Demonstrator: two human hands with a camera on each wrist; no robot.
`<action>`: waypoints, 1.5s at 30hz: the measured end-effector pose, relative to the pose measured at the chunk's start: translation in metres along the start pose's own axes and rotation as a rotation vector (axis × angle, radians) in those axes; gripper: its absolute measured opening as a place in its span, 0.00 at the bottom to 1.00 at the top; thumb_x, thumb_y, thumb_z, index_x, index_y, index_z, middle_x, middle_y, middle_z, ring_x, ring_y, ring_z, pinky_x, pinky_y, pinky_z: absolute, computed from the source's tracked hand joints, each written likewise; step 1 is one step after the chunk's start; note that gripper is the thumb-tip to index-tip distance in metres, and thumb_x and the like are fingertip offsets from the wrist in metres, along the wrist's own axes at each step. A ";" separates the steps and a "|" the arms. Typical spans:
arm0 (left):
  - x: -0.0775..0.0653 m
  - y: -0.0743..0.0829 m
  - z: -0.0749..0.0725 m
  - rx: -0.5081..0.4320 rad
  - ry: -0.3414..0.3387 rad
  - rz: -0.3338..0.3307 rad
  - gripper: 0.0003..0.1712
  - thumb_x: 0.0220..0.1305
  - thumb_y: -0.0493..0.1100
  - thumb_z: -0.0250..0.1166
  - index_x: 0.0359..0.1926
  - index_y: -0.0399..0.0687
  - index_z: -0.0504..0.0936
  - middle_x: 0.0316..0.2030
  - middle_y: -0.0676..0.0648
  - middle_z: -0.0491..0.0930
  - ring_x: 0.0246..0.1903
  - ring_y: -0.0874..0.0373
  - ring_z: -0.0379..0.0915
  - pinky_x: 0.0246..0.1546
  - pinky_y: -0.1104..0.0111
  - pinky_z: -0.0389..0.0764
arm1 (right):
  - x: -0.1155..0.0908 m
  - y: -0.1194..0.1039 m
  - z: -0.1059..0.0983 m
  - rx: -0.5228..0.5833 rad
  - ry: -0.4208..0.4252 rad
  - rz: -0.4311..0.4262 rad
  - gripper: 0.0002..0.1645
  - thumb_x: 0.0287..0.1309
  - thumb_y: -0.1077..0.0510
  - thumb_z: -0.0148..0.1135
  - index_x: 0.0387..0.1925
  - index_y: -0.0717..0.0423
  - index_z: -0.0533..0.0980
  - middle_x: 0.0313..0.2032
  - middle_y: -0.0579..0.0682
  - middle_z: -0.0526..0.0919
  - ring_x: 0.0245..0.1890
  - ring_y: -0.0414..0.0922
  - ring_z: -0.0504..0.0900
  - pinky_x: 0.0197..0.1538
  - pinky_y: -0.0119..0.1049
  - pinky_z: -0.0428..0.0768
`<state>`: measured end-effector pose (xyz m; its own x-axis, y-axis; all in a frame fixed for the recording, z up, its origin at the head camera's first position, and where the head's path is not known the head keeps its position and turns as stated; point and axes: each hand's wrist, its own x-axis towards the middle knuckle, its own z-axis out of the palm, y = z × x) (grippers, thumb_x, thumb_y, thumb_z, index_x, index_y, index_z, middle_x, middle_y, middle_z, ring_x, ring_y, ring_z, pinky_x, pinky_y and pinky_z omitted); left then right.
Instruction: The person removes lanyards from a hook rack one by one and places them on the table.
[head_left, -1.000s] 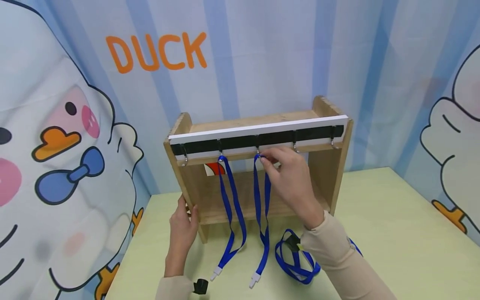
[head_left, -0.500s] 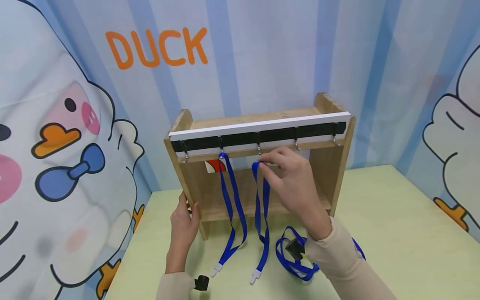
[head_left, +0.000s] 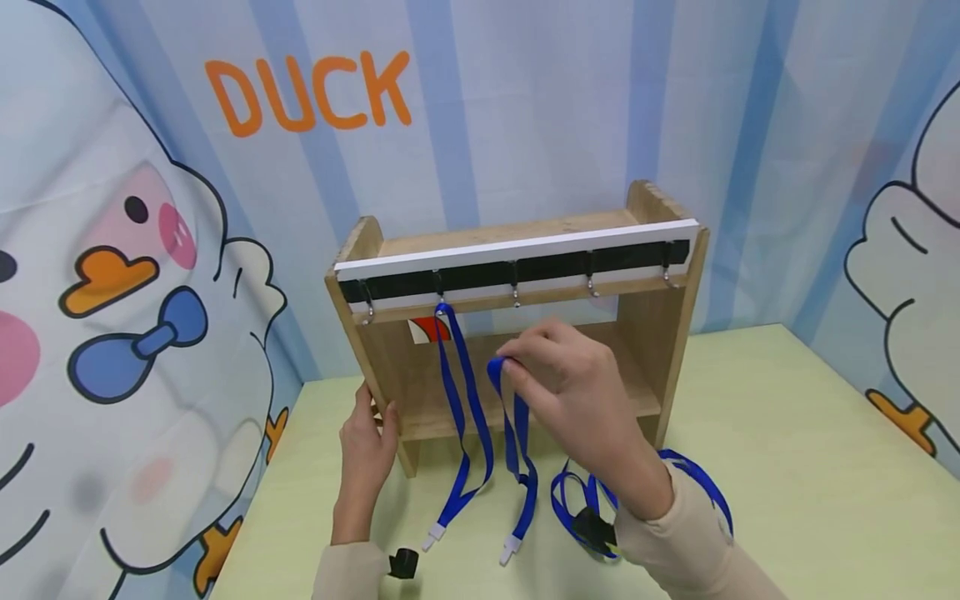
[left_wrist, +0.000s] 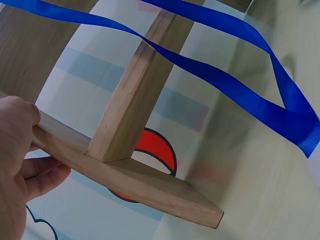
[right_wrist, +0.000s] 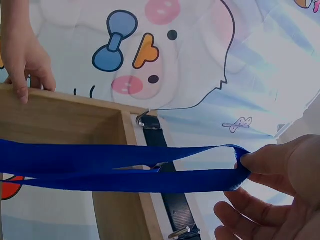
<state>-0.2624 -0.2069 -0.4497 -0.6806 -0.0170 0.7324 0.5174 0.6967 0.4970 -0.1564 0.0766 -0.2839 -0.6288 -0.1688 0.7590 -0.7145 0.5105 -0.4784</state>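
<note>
My right hand pinches the top of a blue lanyard between thumb and index finger, below and in front of the hook rail; its white clip hangs low at the table. In the right wrist view the pinched loop stands apart from the hooks. Another blue lanyard hangs from the second hook from the left. The middle hook bears nothing. My left hand grips the left side panel of the wooden shelf, thumb and fingers about its edge, as the left wrist view also shows.
More blue lanyards lie in a heap on the pale green table, partly behind my right forearm and a black wrist piece. Several metal hooks line the black strip on the shelf's front. A printed curtain stands behind.
The lanyard in my right hand has come off the middle hook and moved down and toward me. My left hand keeps its grip on the shelf.
</note>
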 end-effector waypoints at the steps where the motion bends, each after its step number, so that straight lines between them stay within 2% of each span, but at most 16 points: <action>1: 0.000 0.000 0.000 -0.001 0.000 -0.001 0.25 0.70 0.30 0.61 0.65 0.26 0.66 0.47 0.27 0.81 0.36 0.38 0.84 0.30 0.51 0.86 | -0.001 -0.002 0.000 0.003 -0.005 0.000 0.06 0.60 0.66 0.71 0.39 0.55 0.87 0.39 0.47 0.84 0.41 0.44 0.83 0.42 0.41 0.84; 9: -0.002 -0.002 0.001 0.003 -0.002 0.001 0.25 0.70 0.31 0.61 0.64 0.26 0.66 0.46 0.27 0.81 0.36 0.37 0.84 0.30 0.51 0.86 | -0.014 -0.014 -0.001 0.013 -0.051 -0.034 0.07 0.59 0.65 0.72 0.39 0.54 0.87 0.40 0.45 0.83 0.42 0.41 0.82 0.41 0.37 0.85; 15: -0.001 0.000 0.000 0.000 -0.006 -0.009 0.25 0.70 0.31 0.61 0.65 0.26 0.66 0.47 0.27 0.81 0.36 0.38 0.84 0.30 0.52 0.86 | -0.028 -0.018 0.001 0.072 -0.081 -0.054 0.09 0.57 0.66 0.73 0.40 0.54 0.87 0.41 0.43 0.83 0.42 0.39 0.82 0.43 0.36 0.84; 25: 0.001 0.002 0.000 -0.002 -0.010 -0.018 0.25 0.71 0.32 0.61 0.65 0.26 0.66 0.47 0.28 0.81 0.36 0.39 0.84 0.31 0.52 0.86 | -0.053 -0.023 0.008 0.177 -0.116 0.037 0.12 0.56 0.68 0.73 0.40 0.50 0.87 0.42 0.38 0.83 0.43 0.37 0.81 0.42 0.35 0.84; 32: -0.001 0.002 -0.002 0.000 -0.016 -0.034 0.25 0.71 0.32 0.60 0.65 0.26 0.66 0.48 0.27 0.81 0.37 0.38 0.84 0.32 0.51 0.86 | -0.064 -0.016 0.018 0.212 -0.131 0.068 0.13 0.55 0.69 0.73 0.39 0.49 0.87 0.41 0.37 0.83 0.42 0.38 0.81 0.42 0.36 0.84; 36: -0.003 0.001 -0.003 0.004 -0.019 -0.046 0.26 0.71 0.32 0.61 0.65 0.26 0.65 0.49 0.27 0.80 0.37 0.38 0.84 0.32 0.51 0.86 | -0.065 -0.009 0.028 0.229 -0.199 0.123 0.12 0.58 0.66 0.72 0.40 0.48 0.87 0.41 0.38 0.83 0.43 0.38 0.80 0.44 0.36 0.83; 39: -0.003 0.001 -0.003 0.006 -0.015 -0.039 0.26 0.71 0.32 0.61 0.65 0.26 0.66 0.49 0.27 0.80 0.37 0.37 0.84 0.31 0.51 0.86 | -0.065 -0.004 0.034 0.215 -0.248 0.142 0.10 0.60 0.65 0.71 0.40 0.47 0.87 0.41 0.37 0.83 0.43 0.38 0.80 0.45 0.36 0.83; 45: 0.000 -0.002 0.000 0.006 -0.009 -0.019 0.25 0.71 0.32 0.61 0.65 0.26 0.66 0.48 0.27 0.81 0.37 0.38 0.84 0.30 0.52 0.86 | -0.062 0.008 0.034 0.165 -0.270 0.127 0.08 0.60 0.64 0.71 0.40 0.49 0.87 0.39 0.37 0.84 0.41 0.38 0.81 0.45 0.37 0.84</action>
<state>-0.2630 -0.2084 -0.4505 -0.6949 -0.0241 0.7187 0.5014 0.7002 0.5082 -0.1331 0.0621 -0.3497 -0.7588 -0.3414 0.5547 -0.6513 0.4020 -0.6436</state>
